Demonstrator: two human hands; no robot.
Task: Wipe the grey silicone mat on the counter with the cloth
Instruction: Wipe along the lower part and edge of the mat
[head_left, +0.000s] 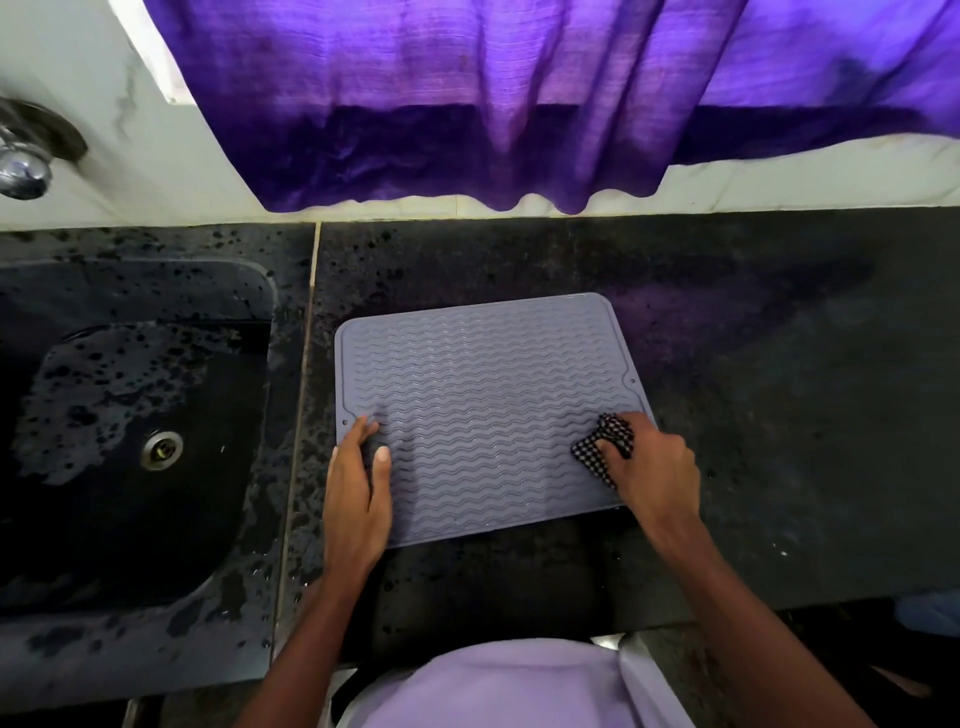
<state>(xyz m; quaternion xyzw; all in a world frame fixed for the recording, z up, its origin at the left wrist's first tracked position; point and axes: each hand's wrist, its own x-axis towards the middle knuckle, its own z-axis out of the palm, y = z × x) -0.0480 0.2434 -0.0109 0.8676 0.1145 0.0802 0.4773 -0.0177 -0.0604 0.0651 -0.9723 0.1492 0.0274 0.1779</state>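
- Head view looks down on a dark speckled counter (779, 467), with wet spots along its left part.
- Purple curtain (467, 104) hangs over the white wall behind the counter's back edge.
- Black sink (78, 545) is set into the counter's left end, wet inside, with a metal drain (162, 450) in its floor.
- Grey mat (483, 395) lies flat on the counter just right of the sink, nearer the front edge than the back, turned slightly askew.
- Left hand (358, 483) rests flat on the mat's left edge, fingers straight and together, thumb spread apart onto the ribbed surface.
- Right hand (649, 462) sits at the mat's right edge, fingers curled round the cloth and pressing it on the mat.
- Checked cloth (605, 447) is bunched under that hand, touching the mat.
- Chrome tap (23, 166) shows at the wall, back left.
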